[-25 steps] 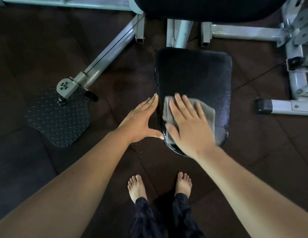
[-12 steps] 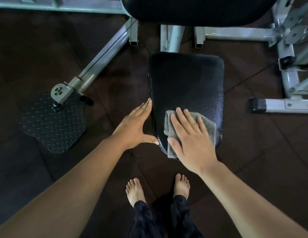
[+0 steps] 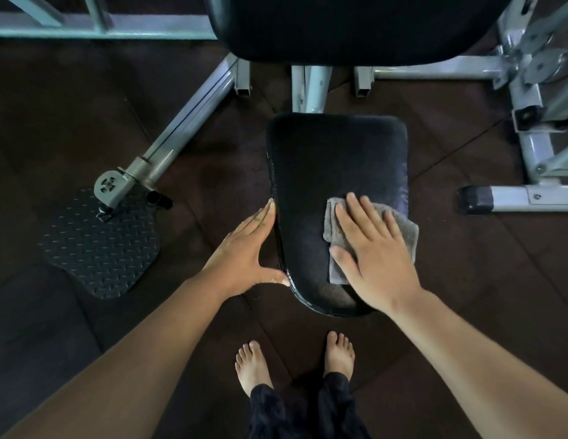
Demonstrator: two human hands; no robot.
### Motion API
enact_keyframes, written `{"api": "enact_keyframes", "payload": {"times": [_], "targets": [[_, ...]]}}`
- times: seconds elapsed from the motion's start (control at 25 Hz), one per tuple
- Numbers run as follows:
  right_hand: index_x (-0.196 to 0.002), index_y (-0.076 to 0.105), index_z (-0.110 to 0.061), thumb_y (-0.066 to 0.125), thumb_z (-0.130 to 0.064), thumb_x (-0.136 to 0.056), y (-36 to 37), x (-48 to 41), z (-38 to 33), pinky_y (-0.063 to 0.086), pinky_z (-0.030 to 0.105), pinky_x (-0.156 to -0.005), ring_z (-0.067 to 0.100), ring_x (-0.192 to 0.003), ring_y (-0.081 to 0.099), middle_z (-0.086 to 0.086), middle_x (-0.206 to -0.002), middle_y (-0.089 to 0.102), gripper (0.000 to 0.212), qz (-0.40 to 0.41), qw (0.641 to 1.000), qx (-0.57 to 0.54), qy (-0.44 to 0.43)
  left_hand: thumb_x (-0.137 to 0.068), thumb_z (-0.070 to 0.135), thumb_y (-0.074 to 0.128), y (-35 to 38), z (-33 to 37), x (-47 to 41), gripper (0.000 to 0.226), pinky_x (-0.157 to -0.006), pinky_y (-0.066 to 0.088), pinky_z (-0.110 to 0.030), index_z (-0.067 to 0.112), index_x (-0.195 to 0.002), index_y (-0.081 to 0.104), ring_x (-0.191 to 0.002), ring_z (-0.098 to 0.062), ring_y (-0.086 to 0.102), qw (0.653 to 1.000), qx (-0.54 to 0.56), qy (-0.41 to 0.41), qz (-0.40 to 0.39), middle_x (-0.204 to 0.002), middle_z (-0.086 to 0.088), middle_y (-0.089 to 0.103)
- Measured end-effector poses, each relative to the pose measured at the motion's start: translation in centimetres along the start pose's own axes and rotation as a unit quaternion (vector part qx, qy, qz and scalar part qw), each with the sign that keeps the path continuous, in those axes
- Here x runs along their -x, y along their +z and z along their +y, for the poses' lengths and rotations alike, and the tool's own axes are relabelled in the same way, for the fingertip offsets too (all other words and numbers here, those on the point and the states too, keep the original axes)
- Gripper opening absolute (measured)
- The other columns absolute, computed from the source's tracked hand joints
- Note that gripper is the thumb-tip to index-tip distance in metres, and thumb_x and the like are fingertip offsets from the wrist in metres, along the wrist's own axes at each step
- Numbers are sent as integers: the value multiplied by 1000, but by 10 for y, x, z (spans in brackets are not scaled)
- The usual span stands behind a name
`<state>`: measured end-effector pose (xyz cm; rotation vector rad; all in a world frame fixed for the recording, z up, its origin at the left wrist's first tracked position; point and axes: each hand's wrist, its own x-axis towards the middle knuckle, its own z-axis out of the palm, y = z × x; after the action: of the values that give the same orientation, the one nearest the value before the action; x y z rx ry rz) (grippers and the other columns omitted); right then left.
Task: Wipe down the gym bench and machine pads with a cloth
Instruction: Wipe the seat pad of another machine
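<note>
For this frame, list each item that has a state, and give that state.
seat pad: partly covered by the cloth on its near right
cloth: folded, pressed flat, overhanging the pad's right edge
right hand: flat, fingers spread on cloth
left hand: open, against the pad's left edge
footplate: flat on the floor, untouched

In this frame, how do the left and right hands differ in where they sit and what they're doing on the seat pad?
The right hand lies palm-down on top of the seat pad, near its right edge; the left hand sits against the pad's left side edge. The right hand presses a grey cloth flat under spread fingers; the left hand holds no cloth, its fingers together along the edge and its thumb at the front corner. Both are bare, open and touching the same pad.
</note>
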<state>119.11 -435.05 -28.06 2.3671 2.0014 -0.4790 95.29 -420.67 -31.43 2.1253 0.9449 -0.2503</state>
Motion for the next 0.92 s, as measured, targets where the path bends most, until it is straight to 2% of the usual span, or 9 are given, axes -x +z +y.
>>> {"api": "enact_keyframes", "payload": {"times": [0.08, 0.16, 0.28, 0.4, 0.48, 0.56, 0.64, 0.72, 0.92], "targets": [[-166, 19, -24, 28, -52, -105, -10, -43, 27, 10, 49, -129, 20, -161, 3, 0, -174, 9, 67, 17, 1000, -7, 12, -67, 69, 81, 0, -1, -1, 142, -129, 20, -47, 40, -160, -22, -158, -4, -4, 1000, 0, -2, -2, -171, 21, -12], [-166, 17, -23, 26, -52, -105, -30, -106, 44, 9, 52, -129, 24, -160, 5, 5, -174, 10, 68, 38, 995, -16, 94, -67, 68, 82, 0, -1, -2, 142, -129, 20, -47, 41, -160, -22, -158, -3, -4, 1000, 5, 1, 0, -170, 23, -13], [-166, 7, -21, 21, -51, -107, -34, -172, 8, 3, 52, -129, 28, -160, -1, 9, -174, 2, 68, 56, 985, -20, 164, -67, 64, 84, 1, -1, -1, 142, -130, 17, -42, 41, -160, -20, -156, 2, -6, 1000, 14, 1, 3, -169, 27, -14], [-166, 5, -20, 20, -50, -108, -28, -187, -60, 2, 51, -129, 28, -160, -2, 9, -174, 2, 67, 34, 996, -14, 77, -68, 66, 83, -1, -1, -2, 141, -131, 12, -39, 44, -159, -21, -154, 5, -11, 1000, 14, -7, -11, -166, 30, -18], [-167, 7, -23, 21, -50, -109, -30, -183, -46, 1, 48, -130, 26, -160, -1, 6, -174, 3, 65, 20, 1000, -6, 15, -67, 67, 82, -2, -1, -2, 141, -131, 12, -39, 44, -159, -22, -155, 4, -12, 1000, 4, -8, -16, -166, 30, -20], [-166, 9, -26, 19, -53, -108, -38, -177, 3, 3, 48, -129, 25, -160, 2, 5, -174, 6, 65, 25, 999, 3, 28, -65, 70, 79, -1, -1, -3, 141, -130, 14, -40, 44, -158, -24, -155, 3, -11, 1000, 1, -6, -13, -166, 30, -20], [-166, 10, -25, 19, -54, -107, -44, -170, 41, 2, 48, -129, 25, -160, 1, 5, -174, 6, 66, 29, 993, -4, 116, -64, 73, 78, 0, -1, -3, 141, -130, 14, -41, 44, -158, -24, -155, 5, -11, 1000, 5, -4, -8, -165, 31, -21], [-166, 7, -23, 18, -52, -107, -39, -167, 20, 1, 51, -129, 27, -160, -1, 8, -174, 3, 67, 45, 984, 0, 172, -65, 69, 80, 0, -1, -3, 142, -130, 15, -39, 42, -159, -22, -154, 6, -11, 1000, 4, -2, -7, -166, 31, -19], [-166, 10, -23, 23, -48, -109, -26, -193, -61, 0, 49, -130, 27, -160, -1, 7, -174, 4, 65, 33, 999, -7, 29, -65, 69, 83, -2, -1, -3, 143, -130, 12, -34, 40, -161, -18, -155, 4, -8, 1000, -1, 1, -7, -168, 27, -16]]}}
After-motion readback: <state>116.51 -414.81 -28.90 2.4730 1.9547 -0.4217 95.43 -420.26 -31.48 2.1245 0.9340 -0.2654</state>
